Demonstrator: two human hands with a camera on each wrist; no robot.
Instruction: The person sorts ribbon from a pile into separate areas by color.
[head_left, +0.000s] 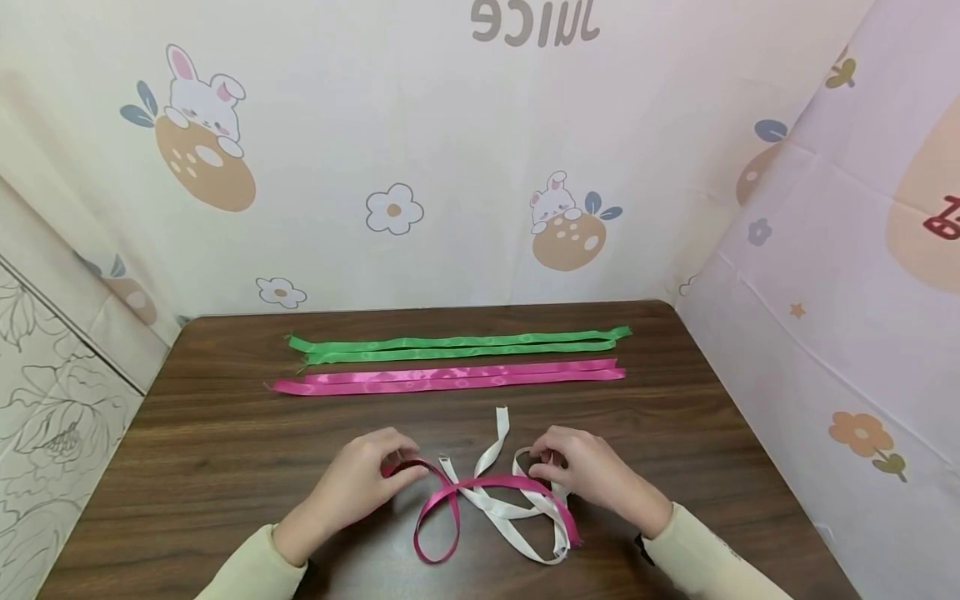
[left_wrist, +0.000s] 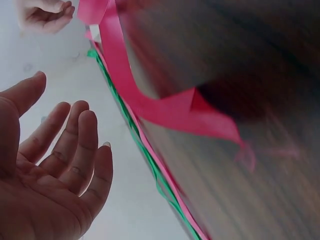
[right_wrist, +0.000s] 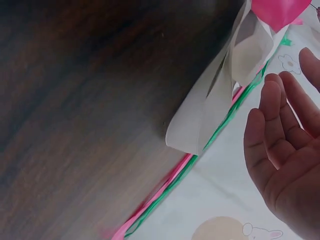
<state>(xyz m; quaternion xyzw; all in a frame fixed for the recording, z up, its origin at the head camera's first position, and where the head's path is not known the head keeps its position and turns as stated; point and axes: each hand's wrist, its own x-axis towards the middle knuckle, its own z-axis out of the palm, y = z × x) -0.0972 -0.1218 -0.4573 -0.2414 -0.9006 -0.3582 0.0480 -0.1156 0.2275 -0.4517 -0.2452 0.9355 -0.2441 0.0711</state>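
A crimson ribbon [head_left: 517, 482] and a white ribbon [head_left: 502, 423] lie loosely crossed and looped at the near middle of the table in the head view. My left hand [head_left: 363, 475] is at the left end of the crimson ribbon. The left wrist view shows its fingers [left_wrist: 87, 135] spread and relaxed, apart from the ribbon. At the right side of the loops is my right hand [head_left: 588, 467], beside the white ribbon. In the right wrist view its fingers [right_wrist: 270, 100] are loosely bent with nothing between them, and white loops [right_wrist: 200, 112] rise beside them.
Farther back on the brown wooden table [head_left: 225, 433], green ribbon strips [head_left: 450, 342] stretch from left to right. Bright pink strips [head_left: 420, 386] run just in front of them. A printed cloth wall [head_left: 465, 125] stands behind the table, with another at the right side.
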